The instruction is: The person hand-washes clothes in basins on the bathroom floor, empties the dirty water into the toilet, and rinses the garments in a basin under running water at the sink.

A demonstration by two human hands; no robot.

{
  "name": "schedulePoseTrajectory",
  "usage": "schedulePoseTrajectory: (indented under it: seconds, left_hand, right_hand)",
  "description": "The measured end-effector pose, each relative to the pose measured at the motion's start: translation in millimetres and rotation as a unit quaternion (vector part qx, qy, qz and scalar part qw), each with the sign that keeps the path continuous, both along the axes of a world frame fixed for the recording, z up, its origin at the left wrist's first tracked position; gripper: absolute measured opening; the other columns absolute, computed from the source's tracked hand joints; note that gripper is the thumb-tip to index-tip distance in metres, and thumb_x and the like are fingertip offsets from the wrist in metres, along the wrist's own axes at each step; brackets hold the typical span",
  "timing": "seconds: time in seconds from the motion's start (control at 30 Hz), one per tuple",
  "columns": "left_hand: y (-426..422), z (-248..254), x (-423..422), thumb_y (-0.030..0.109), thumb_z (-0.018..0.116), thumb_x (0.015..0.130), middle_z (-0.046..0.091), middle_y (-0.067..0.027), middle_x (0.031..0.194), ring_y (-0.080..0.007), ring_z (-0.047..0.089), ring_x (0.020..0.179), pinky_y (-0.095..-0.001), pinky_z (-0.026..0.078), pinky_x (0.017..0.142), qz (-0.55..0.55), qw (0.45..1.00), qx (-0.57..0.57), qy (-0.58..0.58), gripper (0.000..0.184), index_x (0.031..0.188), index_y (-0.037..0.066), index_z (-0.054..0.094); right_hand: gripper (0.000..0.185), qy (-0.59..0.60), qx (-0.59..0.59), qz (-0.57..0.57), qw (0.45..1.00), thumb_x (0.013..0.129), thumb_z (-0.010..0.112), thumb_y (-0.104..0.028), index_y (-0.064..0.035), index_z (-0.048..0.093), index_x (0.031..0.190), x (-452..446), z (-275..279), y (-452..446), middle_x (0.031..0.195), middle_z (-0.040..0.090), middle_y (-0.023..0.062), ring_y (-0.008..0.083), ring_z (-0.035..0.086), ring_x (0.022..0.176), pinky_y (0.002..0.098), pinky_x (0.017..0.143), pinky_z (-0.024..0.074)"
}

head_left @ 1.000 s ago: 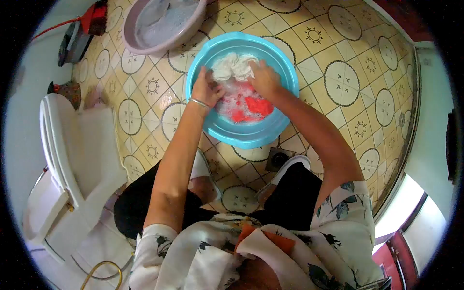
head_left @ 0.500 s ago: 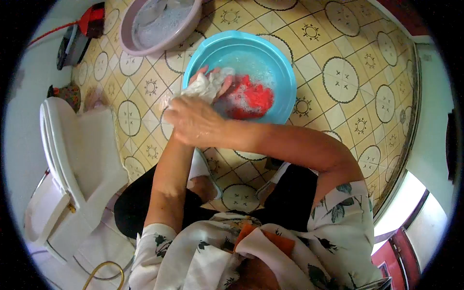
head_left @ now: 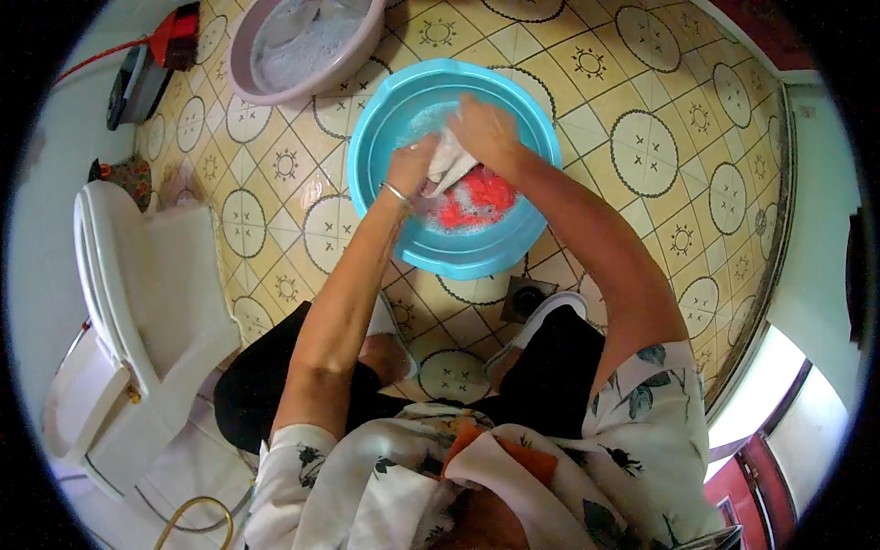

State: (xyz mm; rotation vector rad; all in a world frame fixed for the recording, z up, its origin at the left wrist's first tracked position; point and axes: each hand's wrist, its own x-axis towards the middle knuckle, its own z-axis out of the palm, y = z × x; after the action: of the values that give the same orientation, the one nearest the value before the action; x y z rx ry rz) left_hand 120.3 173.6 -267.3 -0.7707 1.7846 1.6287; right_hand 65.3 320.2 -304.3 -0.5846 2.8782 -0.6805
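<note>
A light-blue plastic basin [head_left: 463,257] of sudsy water stands on the tiled floor in front of me. Over the water, my left hand [head_left: 414,165], with a bracelet at the wrist, is closed on one side of a wet white cloth [head_left: 449,167]. Its other end is gripped by my right hand [head_left: 484,133], a little farther off and slightly blurred. The cloth stretches between both hands and hides part of the water. Just below it a soaked pinkish-red cloth [head_left: 475,203] lies among foam in the basin.
A pink basin [head_left: 240,69] of soapy water sits at the back left. A white toilet [head_left: 174,293] stands to the left. A red dustpan [head_left: 176,38] leans by the wall, and a floor drain [head_left: 528,301] is near my right shoe [head_left: 561,304].
My right hand has uncrossed from over my left arm and moved right, above the basin. The white cloth has gone from the basin's left rim to over its middle, held between both hands.
</note>
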Motion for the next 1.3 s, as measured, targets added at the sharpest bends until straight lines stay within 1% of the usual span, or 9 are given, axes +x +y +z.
schedulePoseTrajectory:
  seconds: [0.13,0.37,0.4,0.5,0.73,0.9,1.0,1.13,1.3]
  left_hand:
    - [-0.9,-36.7,12.8,0.047,0.061,0.074,0.061,-0.0269,0.090,-0.0334,0.062,0.084,-0.0391,0.048,0.072,-0.219,0.874,-0.377,0.213,0.065,0.110,-0.007,0.053]
    - [18.3,18.7,15.4,0.030,0.056,0.074,0.061,-0.0222,0.098,-0.0323,0.061,0.088,-0.0391,0.048,0.074,-0.613,0.747,-0.257,-0.033,0.039,0.093,-0.003,0.063]
    - [3.5,-60.7,26.3,0.030,0.056,0.074,0.061,-0.0192,0.101,-0.0333,0.061,0.089,-0.0389,0.048,0.075,-0.678,0.695,-0.239,0.006,0.039,0.097,0.000,0.063]
    - [-5.9,-175.2,54.9,0.027,0.055,0.075,0.062,-0.0166,0.101,-0.0338,0.061,0.088,-0.0386,0.048,0.076,-0.642,0.713,-0.262,0.100,0.033,0.099,0.005,0.064]
    - [-17.6,-41.0,22.1,0.027,0.050,0.082,0.064,-0.0171,0.093,-0.0283,0.062,0.082,-0.0380,0.048,0.073,-0.611,0.761,-0.163,0.148,0.034,0.098,0.000,0.061]
    - [-29.1,-20.4,-6.4,0.046,0.048,0.084,0.052,-0.0122,0.116,-0.0282,0.051,0.101,-0.0375,0.042,0.088,-0.143,0.986,0.001,-0.085,0.054,0.120,0.007,0.046]
    - [-29.8,-41.8,4.8,0.049,0.047,0.085,0.048,-0.0128,0.121,-0.0273,0.049,0.105,-0.0403,0.042,0.087,0.099,0.985,0.138,-0.044,0.059,0.123,0.005,0.043]
    - [-23.0,-20.3,13.7,0.052,0.045,0.084,0.046,-0.0135,0.124,-0.0293,0.049,0.106,-0.0451,0.042,0.087,0.221,0.967,0.112,-0.052,0.064,0.128,0.006,0.039]
    - [-22.3,6.3,13.7,0.052,0.048,0.083,0.043,-0.0177,0.127,-0.0332,0.043,0.115,-0.0478,0.040,0.091,0.299,0.920,0.241,-0.080,0.068,0.130,0.005,0.034]
  right_hand:
    - [0.032,-0.267,-0.069,0.065,0.959,0.081,0.053,-0.033,-0.0035,0.063,0.089,38.0,-38.7,13.7,0.086,0.065,0.0126,0.0275,0.064,0.073,0.0395,0.061,0.0521]
    - [0.024,-0.318,0.153,0.338,0.873,0.075,0.056,-0.024,-0.0041,0.067,0.083,74.3,26.0,-7.8,0.085,0.065,0.0135,0.0290,0.064,0.074,0.0410,0.067,0.0506]
    - [0.026,-0.313,0.152,0.311,0.884,0.074,0.054,-0.024,-0.0043,0.067,0.086,78.0,20.4,-4.5,0.087,0.065,0.0153,0.0301,0.063,0.078,0.0421,0.068,0.0500]
    - [0.027,-0.289,0.125,0.230,0.921,0.075,0.052,-0.023,-0.0044,0.067,0.087,92.1,-18.6,1.4,0.087,0.064,0.0175,0.0309,0.063,0.081,0.0441,0.068,0.0492]
    - [0.027,-0.309,0.123,0.272,0.903,0.078,0.049,-0.024,-0.0042,0.066,0.085,64.9,-6.0,5.5,0.085,0.064,0.0182,0.0334,0.062,0.076,0.0424,0.069,0.0481]
    - [0.033,-0.132,0.034,0.138,0.981,0.080,0.052,-0.031,-0.0036,0.063,0.093,10.9,44.2,15.4,0.093,0.058,0.0215,0.0369,0.057,0.088,0.0456,0.076,0.0476]
    - [0.055,-0.203,-0.055,-0.047,0.976,0.080,0.054,-0.031,-0.0050,0.035,0.125,10.4,-3.4,16.3,0.116,0.039,0.0356,0.0479,0.048,0.099,0.0497,0.088,0.0403]
    - [0.052,-0.167,-0.116,-0.117,0.972,0.082,0.052,-0.035,-0.0095,0.038,0.125,22.6,-21.1,6.2,0.114,0.045,0.0285,0.0451,0.049,0.101,0.0462,0.088,0.0408]
    - [0.036,-0.156,-0.202,0.117,0.960,0.074,0.055,-0.023,-0.0022,0.053,0.103,21.9,1.6,-53.9,0.093,0.057,0.0251,0.0391,0.055,0.090,0.0459,0.078,0.0441]
